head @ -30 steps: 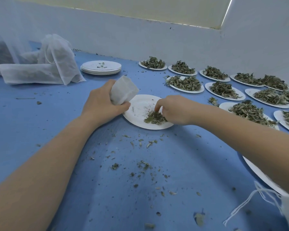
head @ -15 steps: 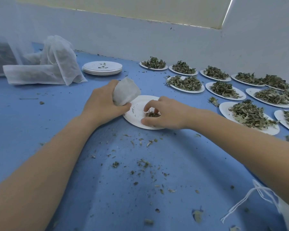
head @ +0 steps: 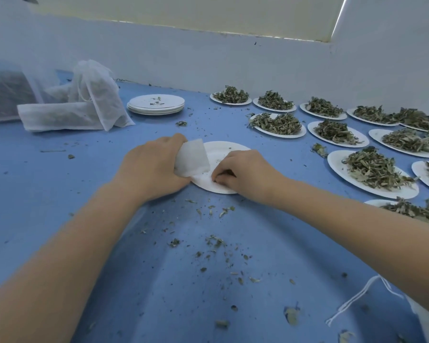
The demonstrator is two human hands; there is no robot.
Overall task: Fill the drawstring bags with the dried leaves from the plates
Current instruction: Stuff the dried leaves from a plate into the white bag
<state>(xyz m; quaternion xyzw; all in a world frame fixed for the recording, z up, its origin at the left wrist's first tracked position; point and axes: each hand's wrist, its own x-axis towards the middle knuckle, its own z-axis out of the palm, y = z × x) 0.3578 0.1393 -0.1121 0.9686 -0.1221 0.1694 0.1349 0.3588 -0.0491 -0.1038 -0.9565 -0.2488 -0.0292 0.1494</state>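
L hand (head: 154, 167), centre of frame: fingers curled round a small white bag (head: 192, 158), gripping it at the near-left rim of a white paper plate (head: 229, 148). Bag is soft, matte fabric, roughly rectangular, tilted up over the plate.

R hand (head: 243, 173): fingers curled in, tips pressed on the plate's near half, pinching at small leaf crumbs; what sits inside the pinch is too small to tell. Plate is round, thin, nearly bare, only specks left.

Blue surface (head: 60, 194): smooth, matte, littered w/ dry leaf bits (head: 216, 241) in lower centre.

Right side of frame: rows of white plates w/ heaps of dried leaves (head: 377, 167), grey-green, curled, brittle-looking.

Upper centre: stack of bare plates (head: 156, 105), a few crumbs on top.

Upper left: filled mesh bags (head: 94, 95), sheer white, leaves showing through; one upright, one lying flat.

Lower right corner: white string (head: 357, 300) loops, attached to white fabric at the frame edge.
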